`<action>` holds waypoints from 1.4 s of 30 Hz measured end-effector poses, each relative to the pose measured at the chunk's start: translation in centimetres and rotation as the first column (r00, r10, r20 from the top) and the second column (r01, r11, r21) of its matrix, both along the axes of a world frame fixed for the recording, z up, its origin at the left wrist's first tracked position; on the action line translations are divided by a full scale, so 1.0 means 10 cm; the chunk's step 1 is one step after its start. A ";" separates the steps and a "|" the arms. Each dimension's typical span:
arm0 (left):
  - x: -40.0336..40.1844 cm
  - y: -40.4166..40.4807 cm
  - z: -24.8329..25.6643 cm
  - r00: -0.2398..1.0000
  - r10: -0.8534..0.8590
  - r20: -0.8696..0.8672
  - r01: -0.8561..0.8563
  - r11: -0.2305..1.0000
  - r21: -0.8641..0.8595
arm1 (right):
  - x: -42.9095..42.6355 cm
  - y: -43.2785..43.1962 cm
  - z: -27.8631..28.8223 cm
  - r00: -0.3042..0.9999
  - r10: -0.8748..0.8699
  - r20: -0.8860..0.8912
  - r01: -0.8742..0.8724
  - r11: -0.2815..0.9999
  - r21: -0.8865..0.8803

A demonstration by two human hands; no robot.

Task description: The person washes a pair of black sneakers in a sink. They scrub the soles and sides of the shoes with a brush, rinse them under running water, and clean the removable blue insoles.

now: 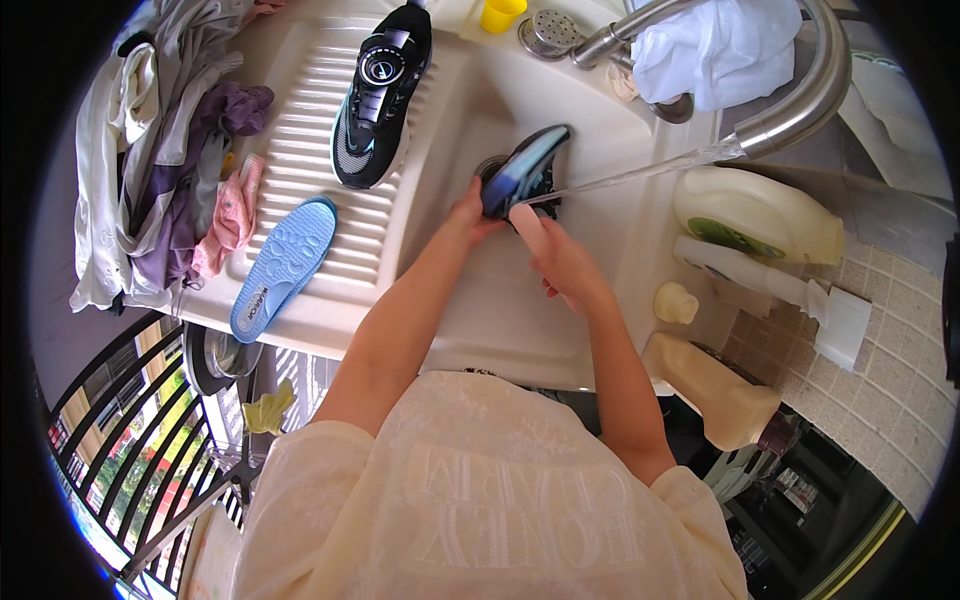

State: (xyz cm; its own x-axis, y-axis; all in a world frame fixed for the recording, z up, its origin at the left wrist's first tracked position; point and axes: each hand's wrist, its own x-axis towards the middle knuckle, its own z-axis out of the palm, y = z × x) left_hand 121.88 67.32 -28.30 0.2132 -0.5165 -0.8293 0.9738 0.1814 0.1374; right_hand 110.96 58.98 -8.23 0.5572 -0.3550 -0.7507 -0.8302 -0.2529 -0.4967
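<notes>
My left hand grips one end of a dark shoe, which is tilted in the sink basin over the drain. In my right hand is a pink, elongated object, probably a brush handle; its far end is hidden at the shoe. A stream of water runs from the steel faucet onto the shoe. Another black shoe with a round dial lies on the ribbed drainboard. Below it, a blue insole lies across the drainboard's near edge.
Clothes are heaped at the left. A yellow cup and a steel strainer stand behind the basin; white cloth hangs by the faucet. Several bottles, including a cream one and a beige one, line the right side.
</notes>
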 end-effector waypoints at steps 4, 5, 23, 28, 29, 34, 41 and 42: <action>-0.15 -0.03 -0.14 0.998 0.014 0.059 -0.018 0.997 0.078 | -0.10 -0.05 -0.15 0.999 0.015 0.042 -0.013 0.999 -0.042; -0.15 -0.02 -0.17 0.998 -0.005 0.070 -0.004 0.991 0.137 | -0.12 -0.07 -0.16 0.999 0.023 -0.022 -0.025 0.998 -0.057; -0.02 -0.10 0.15 0.977 0.012 0.211 -0.036 0.993 0.114 | -0.35 0.00 -0.73 0.958 0.186 0.217 -0.143 0.969 -0.202; -0.08 -0.11 0.11 0.978 0.150 0.141 -0.151 0.988 -0.004 | 0.16 -0.02 -0.86 0.914 0.343 0.215 -0.228 0.876 -0.426; -0.17 -0.18 0.10 0.974 0.134 0.185 -0.138 0.990 0.007 | 0.17 -0.16 -1.10 0.928 0.346 0.139 -0.220 0.809 -0.544; -0.05 -0.21 0.00 0.980 0.143 0.138 -0.165 0.972 0.169 | 0.23 0.01 -1.27 0.849 0.440 0.291 -0.232 0.807 -0.543; -0.17 -0.30 0.11 0.994 0.086 0.066 -0.079 0.991 -0.106 | 0.44 -0.18 -1.33 0.849 0.163 0.503 0.067 0.910 -0.409; -0.10 -0.30 0.24 0.994 0.081 0.072 -0.079 0.997 -0.027 | 0.39 -0.15 -1.41 0.876 0.068 0.478 0.120 0.929 -0.351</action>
State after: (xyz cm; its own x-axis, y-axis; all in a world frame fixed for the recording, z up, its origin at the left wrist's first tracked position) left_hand 120.85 64.28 -25.86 0.3138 -0.5152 -0.7975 0.9437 0.2622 0.2019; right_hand 114.88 57.48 -22.29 0.7965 -0.5656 -0.2137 -0.5252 -0.4721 -0.7080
